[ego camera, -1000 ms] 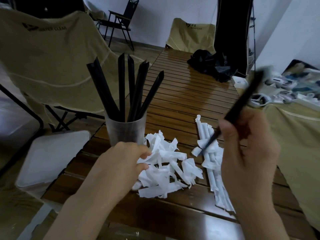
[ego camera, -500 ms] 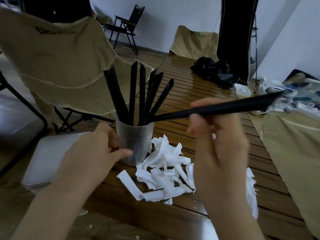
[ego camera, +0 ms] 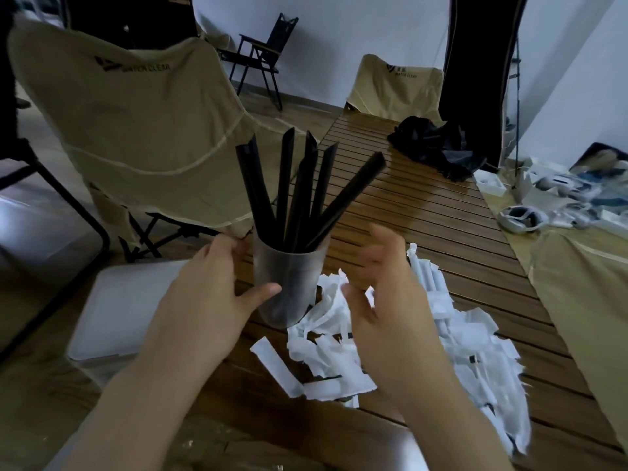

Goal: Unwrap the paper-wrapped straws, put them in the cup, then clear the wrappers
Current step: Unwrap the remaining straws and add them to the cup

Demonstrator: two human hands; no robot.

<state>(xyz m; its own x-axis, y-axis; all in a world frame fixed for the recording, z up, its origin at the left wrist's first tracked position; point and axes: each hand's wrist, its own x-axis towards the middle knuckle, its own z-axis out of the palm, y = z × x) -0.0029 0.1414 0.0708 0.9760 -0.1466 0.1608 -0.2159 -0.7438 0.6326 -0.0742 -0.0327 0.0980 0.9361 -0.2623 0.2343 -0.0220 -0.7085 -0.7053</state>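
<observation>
A frosted plastic cup [ego camera: 289, 287] stands near the left edge of the slatted wooden table [ego camera: 424, 212]. Several black straws [ego camera: 299, 195] lean out of it, one tilted far to the right. My left hand [ego camera: 210, 297] wraps the cup's left side, thumb across its front. My right hand [ego camera: 390, 300] hovers just right of the cup, fingers spread and blurred, holding nothing. A heap of torn white wrappers [ego camera: 326, 348] lies in front of and right of the cup. Wrapped straws [ego camera: 428, 283] lie behind my right hand, partly hidden.
A tan folding chair [ego camera: 129, 130] stands left of the table, with a white lidded bin [ego camera: 115, 307] below it. A black cloth bundle [ego camera: 438, 147] lies at the table's far end. White headsets and boxes [ego camera: 543, 198] sit on a tan surface to the right.
The straw my right hand held is now in the cup, leaning right. My right hand has let go and opened. My left hand stays on the cup.
</observation>
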